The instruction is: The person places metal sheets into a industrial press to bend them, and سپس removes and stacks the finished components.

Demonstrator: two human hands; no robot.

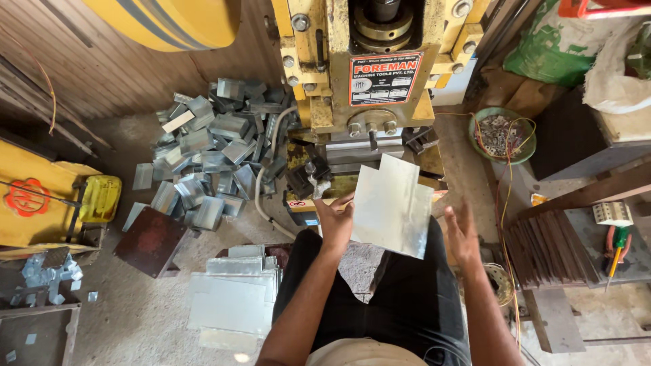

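Observation:
My left hand (335,222) grips the left edge of a flat notched sheet of shiny metal (392,207) and holds it up in front of the yellow press machine (380,74). Just to the right of the sheet, my right hand (462,234) hovers with fingers apart, not touching it. The press die area (359,152) lies right beyond the sheet. I sit with my dark-trousered legs (400,298) under both hands.
A heap of bent metal pieces (210,149) lies on the floor to the left of the press. Flat metal blanks (230,301) are stacked by my left knee. A green basin of small parts (502,134) stands at right, near dark plates (542,247) and a yellow box (102,198).

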